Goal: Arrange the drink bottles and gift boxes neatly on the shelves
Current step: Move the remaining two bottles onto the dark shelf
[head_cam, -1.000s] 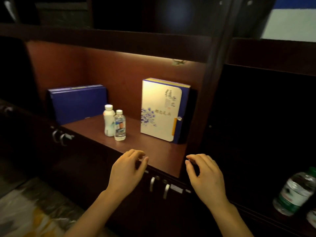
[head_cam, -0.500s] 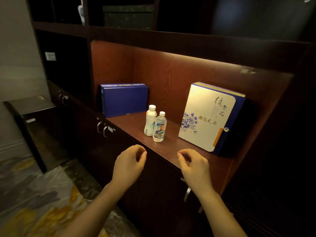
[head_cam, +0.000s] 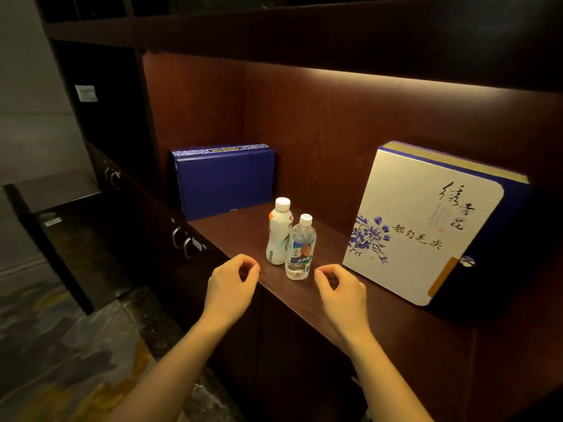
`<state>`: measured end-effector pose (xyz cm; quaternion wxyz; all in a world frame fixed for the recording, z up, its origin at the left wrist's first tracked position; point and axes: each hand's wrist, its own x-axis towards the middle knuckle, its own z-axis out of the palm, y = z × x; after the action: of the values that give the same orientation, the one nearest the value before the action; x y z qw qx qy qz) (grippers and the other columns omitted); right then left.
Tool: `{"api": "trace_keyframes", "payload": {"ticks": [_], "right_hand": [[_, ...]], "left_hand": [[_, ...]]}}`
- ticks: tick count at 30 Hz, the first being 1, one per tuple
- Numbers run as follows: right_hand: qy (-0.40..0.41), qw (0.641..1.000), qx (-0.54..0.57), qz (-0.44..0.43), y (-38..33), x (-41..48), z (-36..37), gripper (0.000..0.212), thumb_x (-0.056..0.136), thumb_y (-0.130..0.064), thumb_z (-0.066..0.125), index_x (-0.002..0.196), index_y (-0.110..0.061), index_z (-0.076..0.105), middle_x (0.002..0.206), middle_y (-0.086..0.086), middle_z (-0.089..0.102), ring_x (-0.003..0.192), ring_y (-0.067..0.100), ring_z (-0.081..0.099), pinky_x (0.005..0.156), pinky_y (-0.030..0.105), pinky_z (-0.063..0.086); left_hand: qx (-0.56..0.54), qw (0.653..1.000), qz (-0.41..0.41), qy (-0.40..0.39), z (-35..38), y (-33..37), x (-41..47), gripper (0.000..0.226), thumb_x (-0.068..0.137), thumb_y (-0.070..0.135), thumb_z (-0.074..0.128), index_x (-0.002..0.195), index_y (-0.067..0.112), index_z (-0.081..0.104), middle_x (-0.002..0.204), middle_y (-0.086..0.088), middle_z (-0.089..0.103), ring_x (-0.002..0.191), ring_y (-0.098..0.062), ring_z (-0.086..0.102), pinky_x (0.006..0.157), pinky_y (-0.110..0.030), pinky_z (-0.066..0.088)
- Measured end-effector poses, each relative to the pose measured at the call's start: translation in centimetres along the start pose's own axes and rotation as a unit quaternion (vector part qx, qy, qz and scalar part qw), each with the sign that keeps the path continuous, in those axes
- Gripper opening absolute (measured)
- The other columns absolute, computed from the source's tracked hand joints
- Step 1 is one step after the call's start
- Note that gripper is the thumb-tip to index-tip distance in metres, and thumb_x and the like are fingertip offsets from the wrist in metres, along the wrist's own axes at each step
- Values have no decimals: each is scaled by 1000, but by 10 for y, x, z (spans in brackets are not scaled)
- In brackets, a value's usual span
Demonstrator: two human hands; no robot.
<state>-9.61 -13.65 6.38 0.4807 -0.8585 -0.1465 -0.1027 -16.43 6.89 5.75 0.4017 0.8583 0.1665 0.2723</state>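
Two small bottles stand upright and touching on the lit wooden shelf [head_cam: 350,303]: a white drink bottle [head_cam: 277,234] and, in front of it, a clear water bottle [head_cam: 300,249]. A dark blue gift box [head_cam: 227,179] stands against the left wall of the compartment. A cream and blue gift box [head_cam: 423,222] with a flower print leans at the right. My left hand [head_cam: 231,284] hovers just left of the bottles, fingers curled and empty. My right hand [head_cam: 342,289] hovers just right of the water bottle, also curled and empty. Neither hand touches a bottle.
Dark cabinet doors with metal handles [head_cam: 182,242] run below the shelf. A low dark cabinet [head_cam: 61,226] juts out at the left over a marbled floor [head_cam: 61,360]. Dark shelves stretch above the lit compartment.
The view has swung left and closer to the shelf. Both hands have risen from the cabinet front to either side of the two bottles, fingers curling in.
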Motion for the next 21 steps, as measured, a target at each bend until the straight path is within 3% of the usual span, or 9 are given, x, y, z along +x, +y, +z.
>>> {"api": "trace_keyframes", "payload": {"ticks": [3,5,9,11,14,17,21], "right_hand": [[2,999,21,26,15,37,14,7,94,-26,68,99,-30,69,87,-20,67,81,-1,63,61,8,43],[8,998,45,42,25,59,24,18,90,-29,73,107,-30,66,93,-16,67,85,4,64,66,13,45],[-27,994,58,88,47,97,47,66,83,-39,80,139,-24,48,130,-7,57,114,9,58,90,27,51],[-46,991,71,106,55,108,58,85,79,-40,84,148,-23,39,145,-3,48,129,13,51,104,34,47],[-73,985,97,125,65,119,76,104,72,-41,88,155,-26,28,156,-2,40,141,16,42,113,38,40],[-85,983,112,115,72,123,91,108,69,-38,91,155,-28,27,155,-4,42,140,15,44,112,35,41],[-74,985,127,93,76,123,105,88,70,-30,91,139,-42,38,136,-13,58,123,6,58,95,17,46]], "left_hand": [[1,1000,-17,-8,21,-7,35,6,92,30,64,89,30,69,81,17,67,76,0,63,71,-25,53],[-8,999,-36,-17,35,-12,57,3,91,29,66,94,29,68,85,15,67,78,-1,63,73,-25,55],[-64,994,-84,-31,63,-22,99,37,85,28,75,119,20,61,102,8,66,88,-5,63,76,-21,51],[-72,991,-100,-48,76,-26,115,55,84,30,77,132,18,54,119,3,62,100,-9,61,82,-20,47],[-91,985,-125,-75,95,-34,135,76,81,34,80,144,16,42,139,-2,53,119,-15,54,95,-27,45],[-114,979,-128,-110,110,-40,147,84,79,34,82,148,18,37,149,-3,46,131,-18,48,105,-33,42],[-166,970,-123,-125,123,-46,156,80,76,32,84,143,28,41,145,1,52,130,-15,50,107,-34,42]]}}
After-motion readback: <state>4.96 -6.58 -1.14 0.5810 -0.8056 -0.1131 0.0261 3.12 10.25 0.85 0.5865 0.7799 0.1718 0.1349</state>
